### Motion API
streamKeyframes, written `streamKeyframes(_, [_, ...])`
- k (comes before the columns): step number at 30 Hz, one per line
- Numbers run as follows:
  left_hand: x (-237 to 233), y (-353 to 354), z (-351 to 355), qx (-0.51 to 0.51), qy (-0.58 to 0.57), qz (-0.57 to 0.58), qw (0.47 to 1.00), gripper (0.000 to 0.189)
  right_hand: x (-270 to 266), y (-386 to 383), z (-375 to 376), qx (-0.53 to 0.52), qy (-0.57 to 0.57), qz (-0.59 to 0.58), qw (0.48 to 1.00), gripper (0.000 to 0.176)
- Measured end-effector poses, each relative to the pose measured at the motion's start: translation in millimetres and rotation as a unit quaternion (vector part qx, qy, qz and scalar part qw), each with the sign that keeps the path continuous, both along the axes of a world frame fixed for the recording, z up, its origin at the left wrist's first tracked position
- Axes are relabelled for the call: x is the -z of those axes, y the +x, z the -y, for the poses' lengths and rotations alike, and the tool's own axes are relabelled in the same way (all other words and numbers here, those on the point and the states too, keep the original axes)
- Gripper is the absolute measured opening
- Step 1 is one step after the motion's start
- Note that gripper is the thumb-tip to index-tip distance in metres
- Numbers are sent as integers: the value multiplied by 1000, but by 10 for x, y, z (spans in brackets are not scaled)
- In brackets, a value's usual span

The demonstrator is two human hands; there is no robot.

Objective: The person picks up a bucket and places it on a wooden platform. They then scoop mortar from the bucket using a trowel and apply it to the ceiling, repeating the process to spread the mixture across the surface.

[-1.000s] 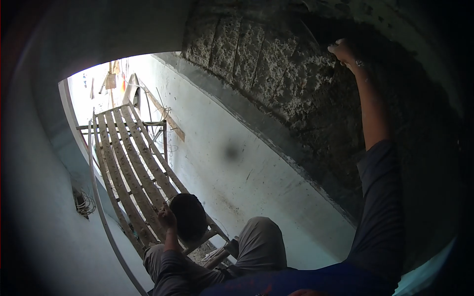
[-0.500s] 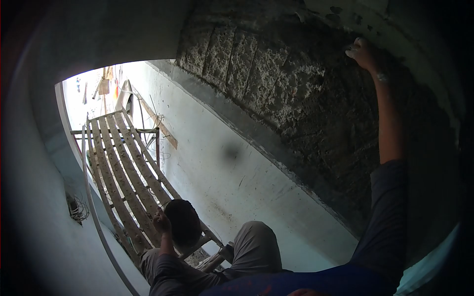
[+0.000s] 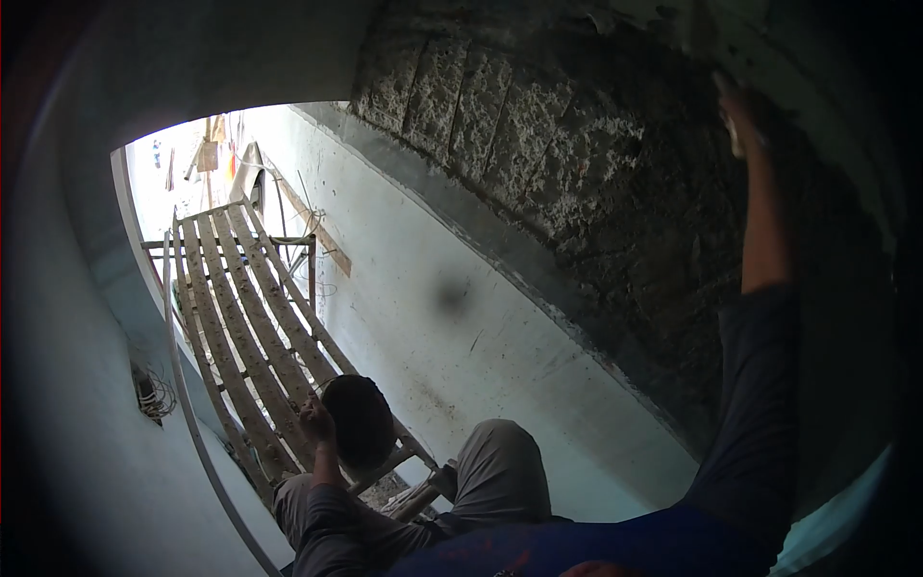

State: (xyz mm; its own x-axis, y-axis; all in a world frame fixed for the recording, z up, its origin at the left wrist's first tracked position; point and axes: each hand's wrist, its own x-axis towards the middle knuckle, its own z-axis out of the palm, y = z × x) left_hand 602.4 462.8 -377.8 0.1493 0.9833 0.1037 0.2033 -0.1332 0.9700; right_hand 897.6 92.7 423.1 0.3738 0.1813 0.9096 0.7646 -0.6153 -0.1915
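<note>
At the lower left, my left hand (image 3: 317,421) is closed at the edge of a dark round container (image 3: 357,423), beside my bent knee. My right arm reaches up, with my right hand (image 3: 738,120) near the upper right part of a rough, dark grey surface (image 3: 538,144). Something whitish shows at that hand, but its fingers are smeared and dim, so their grip cannot be made out. Grooves and lumpy patches cover the rough surface.
A slatted wooden platform (image 3: 255,327) runs away below me toward a bright opening. Alongside it stands a pale wall (image 3: 413,317). On the left are a long curved strip (image 3: 197,433) and loose wires (image 3: 154,396) at a wall hole. A plank (image 3: 332,252) leans near the opening.
My right hand has shifted slightly right and down, and its pose has changed from a bunched one. My left hand stays at the container. The view has tilted a little.
</note>
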Motion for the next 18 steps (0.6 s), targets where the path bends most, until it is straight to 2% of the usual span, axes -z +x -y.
streamKeyframes(1, [-94,-12,61,-2,-4,15,1000,46,-52,-97,67,32,1,-9,999,57])
streamKeyframes(3, [-153,3,98,-9,0,25,1000,45,182,-692,192,144,-62,-150,976,72])
streamKeyframes(4, [-136,13,97,-13,8,22,1000,45,357,-807,207,179,-59,-140,972,75])
streamKeyframes(6, [-149,25,103,-12,8,6,1000,45,744,-630,340,157,-68,-147,974,78])
streamKeyframes(8, [-172,1,89,-1,-3,-21,1000,46,1428,-680,215,153,-58,-181,970,76])
streamKeyframes(9, [-148,3,79,-1,-1,-15,1000,46,1705,-1059,-21,156,-137,-220,953,65])
streamKeyframes(10, [-112,6,69,0,1,-8,1000,46,2004,-1157,-130,-31,-269,-234,934,48])
streamKeyframes(11, [-79,22,60,2,3,-1,1000,46,2376,-1301,-302,-100,-308,-141,935,44])
streamKeyframes(12, [-120,29,63,1,-1,-5,1000,46,2818,-1203,-362,-46,-335,-230,913,39])
streamKeyframes(13, [-190,20,89,-1,-6,-8,1000,46,3455,-954,-416,-75,-343,-387,853,35])
streamKeyframes(14, [-230,15,117,-3,-11,-13,1000,47,3866,-1023,-583,-107,-438,-452,770,29])
streamKeyframes(15, [-172,9,92,7,14,4,1000,47,4766,-1036,-914,-144,-628,-374,668,28])
streamKeyframes(16, [-96,48,97,15,36,23,999,47,5421,-982,-1018,-217,-653,-335,644,32])
streamKeyframes(18, [-113,-21,135,23,41,13,999,47,6274,-1181,-1256,-308,-644,-280,642,34])
